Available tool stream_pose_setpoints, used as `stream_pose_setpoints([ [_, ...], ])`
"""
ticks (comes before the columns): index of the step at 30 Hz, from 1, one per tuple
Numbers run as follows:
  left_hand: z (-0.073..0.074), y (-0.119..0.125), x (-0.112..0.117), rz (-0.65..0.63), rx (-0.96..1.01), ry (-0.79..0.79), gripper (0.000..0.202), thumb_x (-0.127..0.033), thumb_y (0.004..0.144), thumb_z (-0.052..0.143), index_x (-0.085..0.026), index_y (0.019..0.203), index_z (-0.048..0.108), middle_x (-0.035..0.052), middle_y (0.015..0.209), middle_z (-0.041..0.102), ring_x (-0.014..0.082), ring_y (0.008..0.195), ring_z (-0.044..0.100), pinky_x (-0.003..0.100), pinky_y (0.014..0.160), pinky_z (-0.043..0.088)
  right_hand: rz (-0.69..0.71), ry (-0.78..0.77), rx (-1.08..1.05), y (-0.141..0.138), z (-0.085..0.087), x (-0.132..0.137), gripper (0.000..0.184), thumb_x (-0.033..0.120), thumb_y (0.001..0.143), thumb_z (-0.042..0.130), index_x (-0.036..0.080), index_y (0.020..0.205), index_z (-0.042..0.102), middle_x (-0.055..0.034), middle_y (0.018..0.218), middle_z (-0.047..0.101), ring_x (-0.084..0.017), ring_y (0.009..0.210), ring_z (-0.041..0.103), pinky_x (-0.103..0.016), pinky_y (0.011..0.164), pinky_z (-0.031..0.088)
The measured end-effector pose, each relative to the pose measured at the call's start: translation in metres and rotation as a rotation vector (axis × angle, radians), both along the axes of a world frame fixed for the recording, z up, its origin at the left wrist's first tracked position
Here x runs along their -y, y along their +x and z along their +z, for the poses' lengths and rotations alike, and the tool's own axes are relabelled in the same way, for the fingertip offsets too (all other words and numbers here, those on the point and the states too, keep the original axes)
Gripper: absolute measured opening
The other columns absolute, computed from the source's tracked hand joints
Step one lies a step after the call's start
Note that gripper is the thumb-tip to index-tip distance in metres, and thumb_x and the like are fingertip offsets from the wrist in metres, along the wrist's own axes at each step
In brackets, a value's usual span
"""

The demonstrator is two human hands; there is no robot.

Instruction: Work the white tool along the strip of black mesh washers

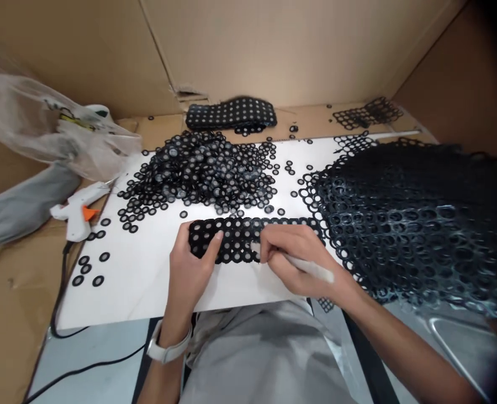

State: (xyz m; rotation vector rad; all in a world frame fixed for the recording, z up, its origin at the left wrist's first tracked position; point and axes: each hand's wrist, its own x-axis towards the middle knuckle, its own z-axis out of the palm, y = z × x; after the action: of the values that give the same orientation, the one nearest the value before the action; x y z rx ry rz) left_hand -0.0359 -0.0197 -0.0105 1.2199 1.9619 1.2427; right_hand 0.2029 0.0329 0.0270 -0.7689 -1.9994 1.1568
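A narrow strip of joined black rings with pale centres (231, 238) lies across the front of the white board (139, 286). My left hand (191, 275) grips its left end, thumb on top and the other fingers partly behind the edge. Closed around a slim white pen-like tool (313, 268), my right hand (294, 252) rests over the right half of the strip. The tool's pale tip shows at the strip's lower rows; its exact kind is unclear. Behind the strip lies a heap of loose black rings (206, 168).
A large sheet of linked black rings (400, 224) covers the right side. At left lie a white glue gun (78, 216), its black cord, a grey cloth pouch (33, 202) and a clear plastic bag (101, 146). A folded dotted strip (231, 114) sits by the cardboard wall.
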Motion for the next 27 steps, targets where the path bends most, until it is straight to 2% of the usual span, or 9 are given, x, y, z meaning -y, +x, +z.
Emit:
stream_pose_setpoints([
  [3, -0.005, 0.002, -0.001, 0.027, -0.027, -0.003, 0.046, -0.055, 0.083, 0.093, -0.027, 0.111, 0.068, 0.0003, 0.103, 0.077, 0.0259, 0.101, 0.074, 0.036, 0.089, 0.059, 0.049, -0.065, 0.03, -0.003, -0.005, -0.015, 0.023, 0.007, 0.095, 0.06, 0.021, 0.079, 0.07, 0.0023, 0.078, 0.071, -0.016, 0.074, 0.064, -0.031, 0.069, 0.046],
  [5, -0.008, 0.002, -0.002, 0.033, -0.043, 0.002, 0.046, -0.05, 0.082, 0.094, -0.027, 0.113, 0.068, 0.0004, 0.105, 0.078, 0.0265, 0.101, 0.074, 0.036, 0.088, 0.058, 0.056, -0.151, 0.039, -0.007, -0.019, -0.026, 0.027, 0.018, 0.109, 0.063, 0.019, 0.085, 0.073, 0.0, 0.083, 0.073, -0.017, 0.075, 0.068, -0.03, 0.069, 0.054],
  [7, -0.012, 0.001, -0.002, 0.02, -0.052, 0.02, 0.047, -0.048, 0.083, 0.094, -0.027, 0.116, 0.069, 0.0015, 0.109, 0.079, 0.0272, 0.104, 0.075, 0.038, 0.091, 0.059, 0.086, -0.247, 0.047, -0.011, -0.036, -0.036, 0.025, 0.04, 0.114, 0.077, 0.017, 0.122, 0.076, -0.0062, 0.116, 0.079, -0.021, 0.094, 0.077, -0.038, 0.083, 0.068],
  [9, -0.014, -0.001, -0.001, -0.005, -0.056, 0.051, 0.048, -0.046, 0.085, 0.093, -0.025, 0.121, 0.069, 0.0035, 0.115, 0.08, 0.0275, 0.11, 0.075, 0.041, 0.099, 0.061, 0.112, -0.326, 0.048, -0.014, -0.052, -0.045, 0.037, 0.042, 0.114, 0.078, 0.019, 0.142, 0.073, -0.0117, 0.14, 0.076, -0.028, 0.115, 0.079, -0.048, 0.097, 0.071],
  [12, -0.015, -0.003, -0.001, -0.054, -0.062, 0.109, 0.049, -0.046, 0.093, 0.09, -0.021, 0.129, 0.07, 0.0074, 0.128, 0.078, 0.0275, 0.119, 0.074, 0.049, 0.112, 0.062, 0.124, -0.397, 0.045, -0.017, -0.069, -0.053, 0.04, 0.041, 0.113, 0.079, 0.02, 0.146, 0.072, -0.0129, 0.146, 0.073, -0.03, 0.122, 0.077, -0.052, 0.102, 0.07],
  [15, -0.016, -0.007, 0.0, -0.069, -0.068, 0.149, 0.049, -0.052, 0.098, 0.086, -0.019, 0.132, 0.072, 0.0098, 0.134, 0.076, 0.0289, 0.127, 0.073, 0.055, 0.117, 0.061, 0.118, -0.407, 0.039, -0.02, -0.073, -0.051, 0.041, 0.041, 0.113, 0.079, 0.019, 0.146, 0.071, -0.0131, 0.147, 0.073, -0.031, 0.123, 0.077, -0.053, 0.103, 0.069],
  [18, -0.019, -0.012, -0.002, -0.026, -0.053, 0.154, 0.062, -0.06, 0.086, 0.092, -0.02, 0.128, 0.071, 0.0127, 0.132, 0.08, 0.0342, 0.127, 0.075, 0.06, 0.117, 0.061, 0.113, -0.367, 0.04, -0.026, -0.07, -0.048, 0.04, 0.041, 0.113, 0.079, 0.02, 0.146, 0.071, -0.0131, 0.147, 0.073, -0.031, 0.124, 0.077, -0.053, 0.104, 0.069],
  [21, -0.023, -0.018, -0.006, -0.012, -0.033, 0.151, 0.066, -0.074, 0.074, 0.089, -0.024, 0.114, 0.073, 0.0125, 0.114, 0.086, 0.0414, 0.113, 0.08, 0.06, 0.104, 0.067, 0.121, -0.312, 0.044, -0.032, -0.073, -0.049, 0.04, 0.041, 0.113, 0.079, 0.019, 0.146, 0.071, -0.0129, 0.146, 0.074, -0.031, 0.123, 0.077, -0.052, 0.103, 0.07],
  [27, -0.028, -0.021, -0.007, -0.006, 0.003, 0.125, 0.072, -0.08, 0.074, 0.085, -0.023, 0.117, 0.073, 0.0147, 0.121, 0.087, 0.0451, 0.119, 0.08, 0.058, 0.105, 0.065, 0.121, -0.291, 0.079, -0.031, -0.087, -0.051, 0.039, 0.042, 0.113, 0.078, 0.019, 0.145, 0.072, -0.0126, 0.145, 0.074, -0.03, 0.122, 0.077, -0.052, 0.103, 0.069],
])
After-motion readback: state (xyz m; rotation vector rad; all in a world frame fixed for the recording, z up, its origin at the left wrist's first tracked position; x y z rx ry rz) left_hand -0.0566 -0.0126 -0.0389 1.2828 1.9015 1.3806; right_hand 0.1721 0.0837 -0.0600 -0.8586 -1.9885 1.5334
